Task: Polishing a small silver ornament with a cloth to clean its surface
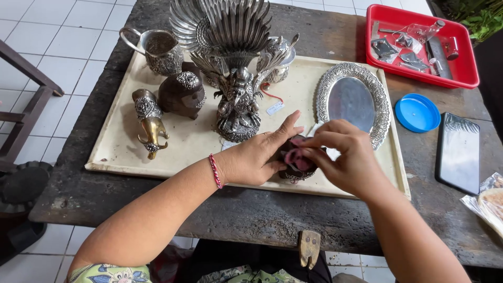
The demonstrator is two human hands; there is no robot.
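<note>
- My left hand [257, 157] wraps around a small dark ornament [296, 170] with a silver rim at its bottom. It holds it tight from the 9 o'clock side.
- My right hand [343, 157] comes in from the 3 o'clock side. Its fingertips [314, 144] pinch a pink cloth [296, 157] and press it on top of the ornament.
- The ornament sits right between my two hands, touching both. My hands hide most of it, so I cannot tell which way it is longest.
- Both hands are just as near to it. One holds, one rubs.
- The ornament rests near the front edge of a cream tray [183, 152], on a dark, rough wooden table [251, 215].
- At 12 o'clock from my hands stands a tall silver bird figure [233, 68] with wide, fanned wings. It is near.
- At 1 o'clock lies an oval silver mirror [353, 102], just beside my right hand.
- At 10 o'clock are a dark round box [182, 94] and a gold and silver elephant [149, 123], well apart from my hands.
- A silver jug [157, 50] stands far at 11 o'clock.
- Off the tray at 2 o'clock are a blue lid [417, 112] and a red tray [466, 71] of small tools.
- A flat black slab [458, 152] lies at 3 o'clock.
</note>
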